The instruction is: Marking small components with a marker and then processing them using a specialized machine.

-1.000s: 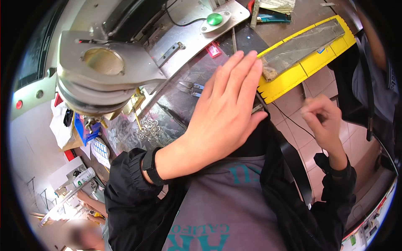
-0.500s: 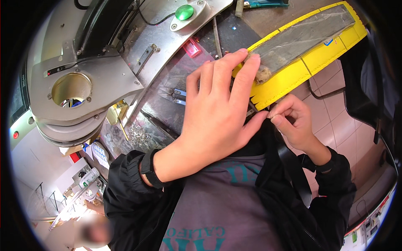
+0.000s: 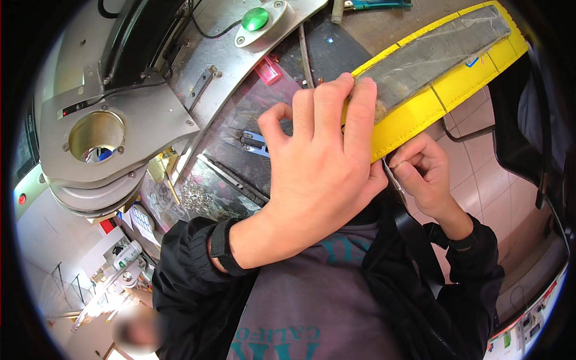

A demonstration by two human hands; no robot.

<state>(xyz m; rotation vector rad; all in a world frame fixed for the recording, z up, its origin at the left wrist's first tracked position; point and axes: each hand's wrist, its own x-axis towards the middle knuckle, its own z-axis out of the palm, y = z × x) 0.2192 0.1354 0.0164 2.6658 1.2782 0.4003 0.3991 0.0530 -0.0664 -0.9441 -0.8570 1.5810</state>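
A long, yellow-edged board (image 3: pixel 414 115) with a grey covering on its face slants from the middle to the upper right. Over its near end lies my left hand (image 3: pixel 321 150), index and middle fingertips on the grey face and the thumb by the lower edge. The little finger curls in apart from the board. Just below that same edge, my right hand (image 3: pixel 423 171) pinches thumb and forefinger together. Whatever sits in the pinch is too small to name. A fuzzy tan tuft (image 3: pixel 380 110) shows beside my left forefinger.
Left of my left hand, a blue-handled tool (image 3: pixel 255 143) and a dark slim tool (image 3: pixel 233 179) lie on the worktop near metal shavings (image 3: pixel 198 201). Farther back are a red clear piece (image 3: pixel 268 71) and a green button (image 3: pixel 255 19). A metal machine (image 3: pixel 96 138) stands at left.
My left hand has slid slightly right over the board's end, covering more of the tuft, and its little finger has curled. Its thumb has drawn away from my right fingertips, which stay pinched.
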